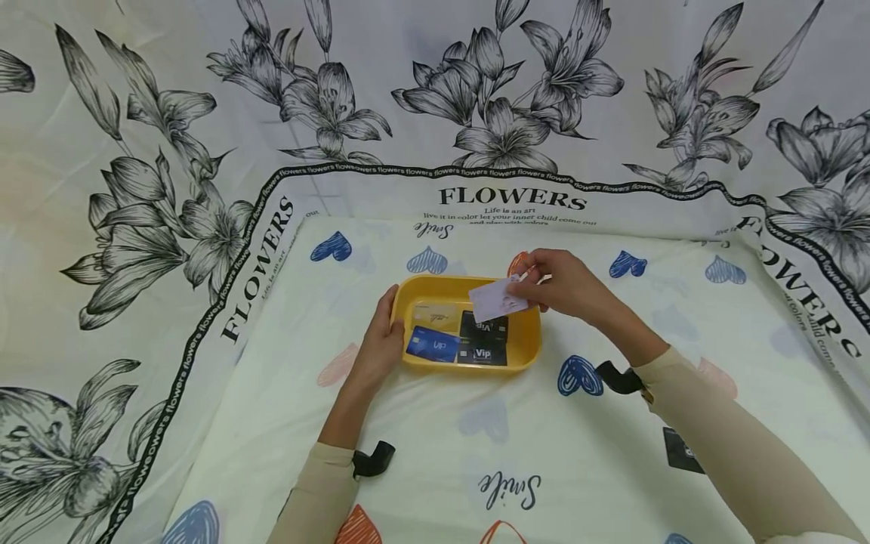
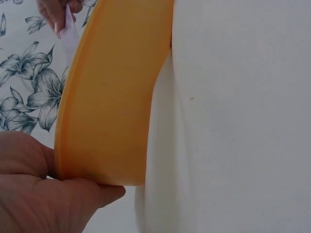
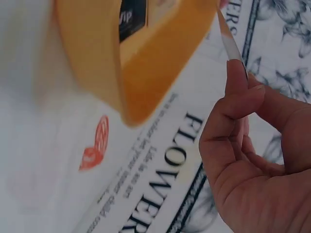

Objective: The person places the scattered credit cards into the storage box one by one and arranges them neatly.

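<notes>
A yellow plastic tray [image 1: 525, 344] sits on the heart-print cloth. My left hand [image 1: 378, 340] grips its left side at the rim; in the left wrist view, the left thumb lies against the tray's outer wall [image 2: 109, 107]. Between thumb and fingers, my right hand [image 1: 567, 285] pinches a pale lilac card [image 1: 492, 301] over the tray's right half. Inside the tray lie a gold card [image 1: 435, 317], a blue VIP card [image 1: 433, 345] and two black Vip cards [image 1: 484, 353], the upper one partly covered by the lilac card in the head view.
A black card [image 1: 680, 451] lies on the cloth [image 1: 598, 468] at right, partly hidden by my right sleeve [image 1: 741, 453]. Floral fabric [image 1: 381, 196] rises behind and along the left and right. Dark wrist mounts [image 1: 374, 459] stick out from both cuffs.
</notes>
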Demonstrator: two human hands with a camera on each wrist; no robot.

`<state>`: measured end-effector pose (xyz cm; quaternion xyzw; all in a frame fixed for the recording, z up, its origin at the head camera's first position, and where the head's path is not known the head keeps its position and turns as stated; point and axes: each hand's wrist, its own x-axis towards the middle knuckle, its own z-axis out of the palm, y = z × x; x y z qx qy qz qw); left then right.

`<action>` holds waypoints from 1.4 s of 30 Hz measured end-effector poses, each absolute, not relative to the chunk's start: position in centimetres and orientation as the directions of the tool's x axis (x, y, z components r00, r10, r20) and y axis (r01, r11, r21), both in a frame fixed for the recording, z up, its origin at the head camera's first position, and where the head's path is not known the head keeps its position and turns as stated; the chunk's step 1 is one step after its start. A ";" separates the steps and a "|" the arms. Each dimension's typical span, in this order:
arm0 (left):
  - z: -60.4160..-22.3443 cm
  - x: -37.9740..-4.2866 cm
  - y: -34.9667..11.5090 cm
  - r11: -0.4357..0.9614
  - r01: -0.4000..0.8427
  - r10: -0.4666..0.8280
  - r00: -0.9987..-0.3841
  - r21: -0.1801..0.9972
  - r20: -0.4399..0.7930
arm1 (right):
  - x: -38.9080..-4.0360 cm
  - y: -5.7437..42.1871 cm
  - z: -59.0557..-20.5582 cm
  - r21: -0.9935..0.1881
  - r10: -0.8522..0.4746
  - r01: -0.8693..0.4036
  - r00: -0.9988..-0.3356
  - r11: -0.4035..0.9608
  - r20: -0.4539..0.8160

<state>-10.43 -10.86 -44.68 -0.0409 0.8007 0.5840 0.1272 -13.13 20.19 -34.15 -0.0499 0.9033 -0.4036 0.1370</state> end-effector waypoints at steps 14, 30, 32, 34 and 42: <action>-44.7 -10.2 -11.0 0.269 -0.196 0.105 -0.967 0.943 -0.231 | -15.1 12.6 -39.7 -0.778 -0.241 -0.003 -0.951 0.628 -0.191; -44.5 -10.4 -11.2 0.259 -0.178 0.116 -0.970 0.949 -0.213 | -15.8 10.4 -40.4 -0.568 -0.295 -0.147 -0.939 0.810 -0.177; -44.4 -10.4 -11.2 0.265 -0.175 0.114 -0.971 0.948 -0.211 | -15.7 10.3 -40.5 -0.530 -0.307 -0.185 -0.940 0.828 -0.152; -44.3 -10.4 -11.2 0.274 -0.179 0.108 -0.971 0.945 -0.215 | -15.7 10.1 -40.7 -0.477 -0.321 -0.226 -0.939 0.849 -0.127; -44.4 -10.4 -11.1 0.279 -0.198 0.099 -0.967 0.940 -0.234 | -15.7 9.5 -41.2 -0.395 -0.330 -0.256 -0.935 0.882 -0.130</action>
